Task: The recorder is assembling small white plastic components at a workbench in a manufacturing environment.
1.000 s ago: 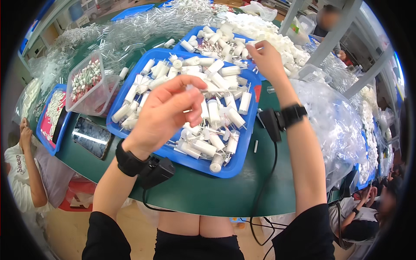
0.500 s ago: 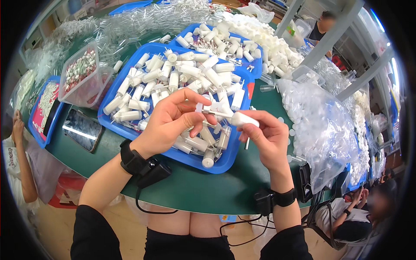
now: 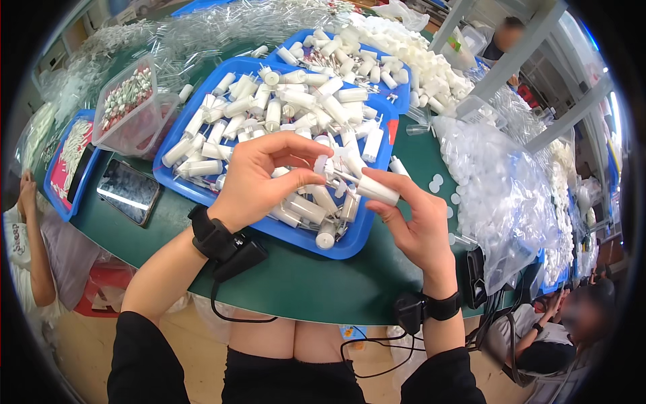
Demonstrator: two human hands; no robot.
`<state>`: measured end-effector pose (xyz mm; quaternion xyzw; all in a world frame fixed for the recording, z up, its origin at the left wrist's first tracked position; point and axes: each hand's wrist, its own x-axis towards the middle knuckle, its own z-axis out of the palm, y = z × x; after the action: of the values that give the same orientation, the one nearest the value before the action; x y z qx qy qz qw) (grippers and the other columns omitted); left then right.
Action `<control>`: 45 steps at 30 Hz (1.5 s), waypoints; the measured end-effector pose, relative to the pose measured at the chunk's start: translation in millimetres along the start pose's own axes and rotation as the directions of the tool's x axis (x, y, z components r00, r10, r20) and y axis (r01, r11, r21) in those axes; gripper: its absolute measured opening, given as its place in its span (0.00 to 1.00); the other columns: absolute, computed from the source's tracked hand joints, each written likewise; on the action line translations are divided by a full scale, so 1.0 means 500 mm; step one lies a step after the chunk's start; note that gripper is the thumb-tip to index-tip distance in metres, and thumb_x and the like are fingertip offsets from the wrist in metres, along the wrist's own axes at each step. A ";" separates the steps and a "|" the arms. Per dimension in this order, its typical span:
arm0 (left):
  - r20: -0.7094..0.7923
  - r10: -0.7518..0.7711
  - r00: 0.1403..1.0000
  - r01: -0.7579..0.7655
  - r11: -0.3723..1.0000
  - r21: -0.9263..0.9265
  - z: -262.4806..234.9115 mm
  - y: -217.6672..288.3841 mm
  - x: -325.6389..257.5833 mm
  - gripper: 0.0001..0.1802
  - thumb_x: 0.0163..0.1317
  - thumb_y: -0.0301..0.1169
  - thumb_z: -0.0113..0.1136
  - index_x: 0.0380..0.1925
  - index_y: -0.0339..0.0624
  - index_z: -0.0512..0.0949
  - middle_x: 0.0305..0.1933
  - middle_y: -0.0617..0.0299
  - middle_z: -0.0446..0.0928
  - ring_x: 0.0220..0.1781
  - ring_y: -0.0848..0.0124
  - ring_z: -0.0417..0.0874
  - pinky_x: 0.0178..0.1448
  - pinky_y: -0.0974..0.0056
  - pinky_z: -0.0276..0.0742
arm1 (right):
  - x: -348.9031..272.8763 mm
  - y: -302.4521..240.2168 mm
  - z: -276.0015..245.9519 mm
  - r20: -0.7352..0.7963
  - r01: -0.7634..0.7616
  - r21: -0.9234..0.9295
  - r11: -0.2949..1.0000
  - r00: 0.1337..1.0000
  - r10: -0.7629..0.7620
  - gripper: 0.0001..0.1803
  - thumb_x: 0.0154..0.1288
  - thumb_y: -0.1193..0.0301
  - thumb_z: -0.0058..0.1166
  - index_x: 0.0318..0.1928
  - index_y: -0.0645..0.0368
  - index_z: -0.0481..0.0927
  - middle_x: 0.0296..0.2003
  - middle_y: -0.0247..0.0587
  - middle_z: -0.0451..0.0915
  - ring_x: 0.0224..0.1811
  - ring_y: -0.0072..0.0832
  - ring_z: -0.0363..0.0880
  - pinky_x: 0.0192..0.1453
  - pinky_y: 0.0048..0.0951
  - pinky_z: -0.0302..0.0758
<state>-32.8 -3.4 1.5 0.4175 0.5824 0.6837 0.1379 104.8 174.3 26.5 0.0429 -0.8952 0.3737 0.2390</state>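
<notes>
Between thumb and forefinger, my left hand (image 3: 266, 174) pinches a small translucent white cap (image 3: 323, 163). My right hand (image 3: 416, 219) grips a white cylinder (image 3: 379, 191), its thumb below and fingers above. A thin rod runs from the cylinder's left end toward the cap; fingers and parts behind partly hide where they meet. Both hands are over the near right part of a blue tray (image 3: 346, 252). Heaped in that tray are many similar white cylinders (image 3: 301, 98) with thin ends, lying at all angles.
Behind stands a second blue tray (image 3: 404, 101) of white pieces. Clear plastic boxes (image 3: 128, 101), a phone (image 3: 129, 192) and a small blue tray (image 3: 81, 161) are at left. A bag of clear discs (image 3: 494, 195) lies right. Other people sit at both sides.
The cylinder in my right hand has tilted and shows more of its length; less of the rod shows. My left hand stays pinched on the cap. The view has shifted slightly.
</notes>
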 end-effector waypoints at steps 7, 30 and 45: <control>0.088 -0.136 0.987 0.151 0.971 -0.188 0.000 0.008 -0.004 0.12 0.48 0.12 0.59 0.35 0.29 0.76 0.42 0.48 0.77 0.45 0.66 0.80 0.48 0.65 0.79 | -0.001 0.018 -0.020 -0.061 0.005 -0.048 0.999 0.998 -0.008 0.15 0.50 0.70 0.64 0.40 0.57 0.81 0.26 0.36 0.81 0.23 0.20 0.77 0.28 0.19 0.72; 0.102 -0.043 0.994 0.060 0.985 -0.164 0.033 0.000 -0.020 0.14 0.44 0.10 0.60 0.33 0.30 0.78 0.38 0.50 0.77 0.41 0.67 0.80 0.44 0.67 0.78 | -0.008 0.012 0.024 -0.053 0.088 0.122 0.989 0.995 -0.082 0.10 0.50 0.74 0.63 0.36 0.61 0.82 0.26 0.40 0.82 0.20 0.21 0.78 0.25 0.18 0.73; 0.056 -0.130 0.990 0.141 0.913 -0.382 0.003 -0.011 -0.005 0.16 0.52 0.18 0.58 0.43 0.34 0.71 0.43 0.56 0.73 0.41 0.67 0.80 0.46 0.65 0.77 | 0.138 0.291 -0.101 -0.003 -0.195 -0.501 0.843 0.975 0.224 0.16 0.54 0.76 0.49 0.46 0.59 0.75 0.35 0.49 0.78 0.35 0.38 0.76 0.41 0.33 0.72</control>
<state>-31.8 -2.7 -4.6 0.3511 0.4623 0.7672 0.2729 26.8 320.3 -5.5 -0.1078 -0.9667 0.1529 0.1744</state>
